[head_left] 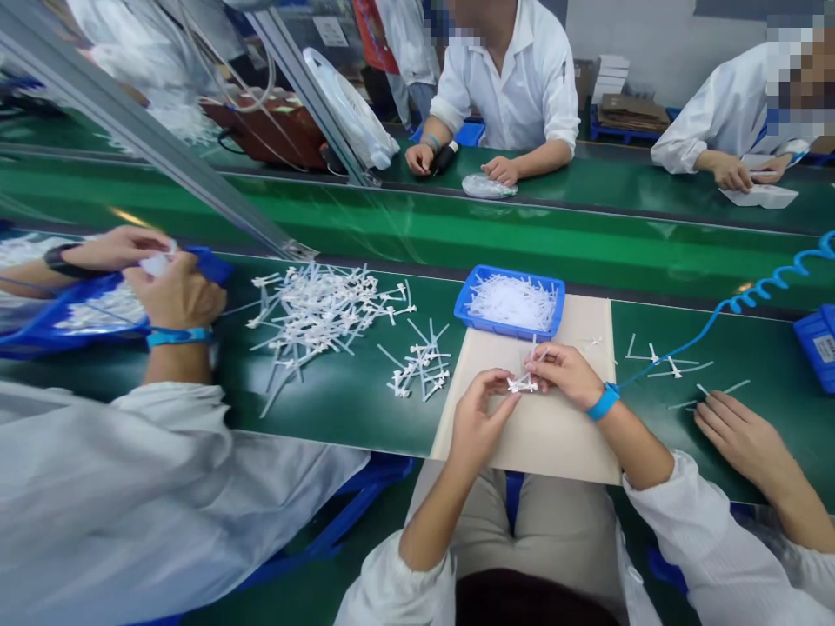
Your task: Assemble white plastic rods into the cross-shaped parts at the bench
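Plastic piece (522, 383) partly hidden by fingers (540, 351), blue bin (818, 343) cut off at right edge

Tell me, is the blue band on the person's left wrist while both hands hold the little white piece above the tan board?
Not left: the head view shows the blue band on the right wrist. The right hand and left hand do hold the white piece above the tan board.

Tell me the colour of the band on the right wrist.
Bright blue wristband, best seen in the head view.
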